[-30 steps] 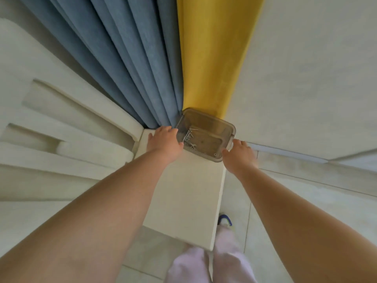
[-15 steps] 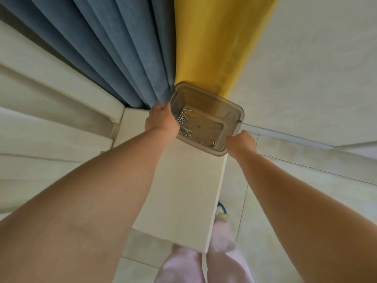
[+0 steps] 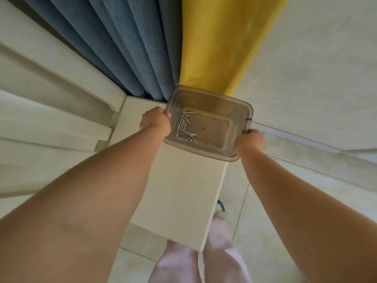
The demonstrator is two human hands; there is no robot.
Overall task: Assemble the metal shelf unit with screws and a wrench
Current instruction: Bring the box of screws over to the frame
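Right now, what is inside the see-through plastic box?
The grey see-through plastic box holds silver screws, small round nuts and a little silver wrench, bunched on its left side. Both hands cover the box's side rims, so anything hidden there cannot be seen.

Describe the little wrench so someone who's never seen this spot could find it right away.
Start where the yellow curtain meets the blue one: below that seam, both hands hold a clear grey plastic bin over a white panel. The wrench lies on the bin's floor near the left hand, among loose screws. It alone is flat with an open forked end.
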